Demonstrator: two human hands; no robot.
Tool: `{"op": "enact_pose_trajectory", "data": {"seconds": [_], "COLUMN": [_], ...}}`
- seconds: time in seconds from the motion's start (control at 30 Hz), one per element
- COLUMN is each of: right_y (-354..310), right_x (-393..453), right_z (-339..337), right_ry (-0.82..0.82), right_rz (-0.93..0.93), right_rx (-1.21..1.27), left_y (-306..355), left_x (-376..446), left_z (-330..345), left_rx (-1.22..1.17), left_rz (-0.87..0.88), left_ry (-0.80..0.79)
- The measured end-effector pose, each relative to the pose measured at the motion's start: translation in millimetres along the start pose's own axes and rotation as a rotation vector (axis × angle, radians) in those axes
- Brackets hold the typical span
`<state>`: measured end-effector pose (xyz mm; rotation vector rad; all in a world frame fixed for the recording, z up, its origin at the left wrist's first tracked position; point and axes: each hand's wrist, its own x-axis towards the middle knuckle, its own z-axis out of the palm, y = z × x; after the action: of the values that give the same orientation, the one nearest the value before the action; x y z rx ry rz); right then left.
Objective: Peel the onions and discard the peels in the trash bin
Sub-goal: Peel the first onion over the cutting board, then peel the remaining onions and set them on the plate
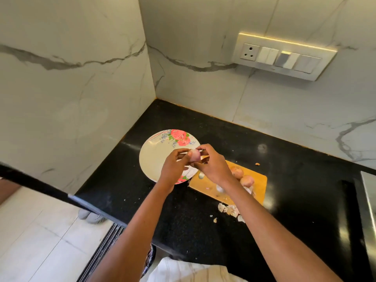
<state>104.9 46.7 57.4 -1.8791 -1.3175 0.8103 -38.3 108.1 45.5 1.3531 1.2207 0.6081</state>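
A small pinkish onion (194,155) is held above the right edge of a white floral plate (156,153). My left hand (174,165) grips the onion from the left. My right hand (211,163) pinches at its top and right side. Two unpeeled brown onions (242,176) lie on a wooden cutting board (258,184) behind my right wrist. A heap of loose peels (231,210) lies on the black counter in front of the board. No trash bin is in view.
The black counter (203,231) sits in a corner of marble-look walls, its front edge at the lower left. A switch panel (282,57) is on the back wall. A steel surface (369,200) is at the far right. Small peel bits dot the counter.
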Motion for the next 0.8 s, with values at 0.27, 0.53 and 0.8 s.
{"op": "enact_pose_trajectory", "data": {"seconds": [0.27, 0.53, 0.8], "right_y": [-23, -15, -7], "right_x": [52, 62, 58], "right_z": [98, 132, 121], "right_ry": [-0.114, -0.189, -0.192], "right_rz": [0.024, 0.059, 0.060], "right_rx": [-0.185, -0.253, -0.225], "left_y": [-42, -68, -66], "left_x": [24, 26, 19], "left_z": [-65, -76, -75], "left_rx": [-0.022, -0.082, 0.079], "left_rz": [-0.175, -0.270, -0.197], "left_ry": [0.172, 0.164, 0.251]}}
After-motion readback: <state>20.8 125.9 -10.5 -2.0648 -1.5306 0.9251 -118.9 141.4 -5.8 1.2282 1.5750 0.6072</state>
